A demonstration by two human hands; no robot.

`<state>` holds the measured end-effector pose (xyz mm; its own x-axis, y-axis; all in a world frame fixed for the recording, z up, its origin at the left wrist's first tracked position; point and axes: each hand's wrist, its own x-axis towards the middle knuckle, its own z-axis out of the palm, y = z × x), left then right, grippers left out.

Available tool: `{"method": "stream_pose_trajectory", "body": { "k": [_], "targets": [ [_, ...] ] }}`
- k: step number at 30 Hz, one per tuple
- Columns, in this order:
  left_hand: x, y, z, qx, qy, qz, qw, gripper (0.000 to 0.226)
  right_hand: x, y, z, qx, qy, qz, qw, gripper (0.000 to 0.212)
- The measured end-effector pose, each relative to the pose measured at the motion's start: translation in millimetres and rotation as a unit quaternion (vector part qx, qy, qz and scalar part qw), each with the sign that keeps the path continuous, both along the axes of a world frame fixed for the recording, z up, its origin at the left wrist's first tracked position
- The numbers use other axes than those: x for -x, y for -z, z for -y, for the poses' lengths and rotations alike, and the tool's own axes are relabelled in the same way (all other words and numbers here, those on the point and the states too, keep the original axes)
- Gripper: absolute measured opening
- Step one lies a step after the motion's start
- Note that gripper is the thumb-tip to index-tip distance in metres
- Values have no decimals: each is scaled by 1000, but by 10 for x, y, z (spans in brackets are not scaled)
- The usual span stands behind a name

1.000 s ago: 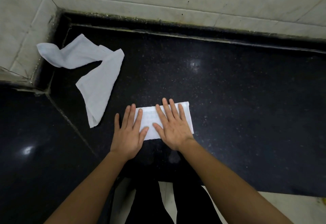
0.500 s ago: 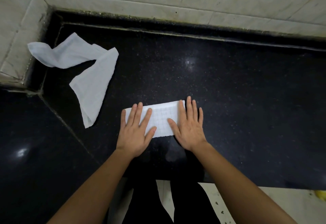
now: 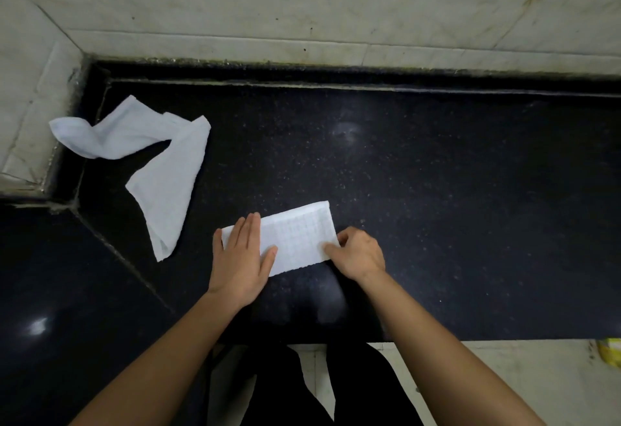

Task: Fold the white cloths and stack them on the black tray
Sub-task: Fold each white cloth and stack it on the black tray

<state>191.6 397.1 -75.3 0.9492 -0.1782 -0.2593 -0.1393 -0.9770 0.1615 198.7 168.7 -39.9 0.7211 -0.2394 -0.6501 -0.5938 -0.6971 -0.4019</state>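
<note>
I am leaning over a black stone counter point(image 3: 437, 190), polished and flecked with pale specks, with dull reflections glinting off it at the lower left of the frame. Just below the middle of the frame the folded white cloth point(image 3: 295, 237) is lying flat on the stone as a long rectangle, tilted so its right end sits higher in the picture. Its weave is showing as a fine grid of small squares, and its edges are looking crisp and straight.

My left hand point(image 3: 243, 256) is resting open and flat on the cloth's left end, fingers stretched together and pointing up the frame, thumb splayed toward the middle of the fabric. My right hand point(image 3: 358, 252) is curled at the cloth's lower right corner, thumb on top and fingers tucked at the edge, pinching that corner.

In the upper left of the frame a second white cloth point(image 3: 158, 160) is lying unfolded and rumpled, twisted into a bent strip; one end is drooping toward the corner of the counter, the other trailing down toward the cloth under my hands, apart from it. Behind the counter a wall of pale, veined tiles point(image 3: 302, 5) is filling the top of the frame, with dark grime along the joint.
</note>
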Motion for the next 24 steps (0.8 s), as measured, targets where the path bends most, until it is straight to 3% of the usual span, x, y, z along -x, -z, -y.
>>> {"method": "stream_pose_trajectory", "body": {
  "k": [3, 7, 11, 14, 18, 20, 23, 24],
  "targets": [
    [-75, -140, 16, -2, 0, -8, 1000, 67, -34, 9, 35, -71, 78, -11, 994, 21],
    [-195, -283, 79, -26, -26, -38, 999, 70, -70, -53, 57, -216, 216, -41, 951, 36],
    [-367, -413, 190, 38, -70, -70, 994, 79, -108, -157, 130, -221, 127, -13, 967, 14],
    [-511, -600, 330, 89, -3, -60, 994, 92, -162, -366, 200, -176, -13, 50, 983, 13],
    [-719, -895, 468, 97, 108, -57, 988, 99, -281, -699, 287, -123, -174, 97, 972, 15],
    [-840, -1017, 481, 116, 140, -45, 982, 76, -342, -850, 314, -106, -220, 115, 963, 15],
    [-1000, -1219, 499, 165, 142, 23, 976, 12, -448, -1062, 370, -67, -235, 166, 955, 17],
    [-1045, -1290, 506, 180, 131, 45, 974, 3, -487, -1125, 385, -46, -234, 200, 950, 18]
  ]
}}
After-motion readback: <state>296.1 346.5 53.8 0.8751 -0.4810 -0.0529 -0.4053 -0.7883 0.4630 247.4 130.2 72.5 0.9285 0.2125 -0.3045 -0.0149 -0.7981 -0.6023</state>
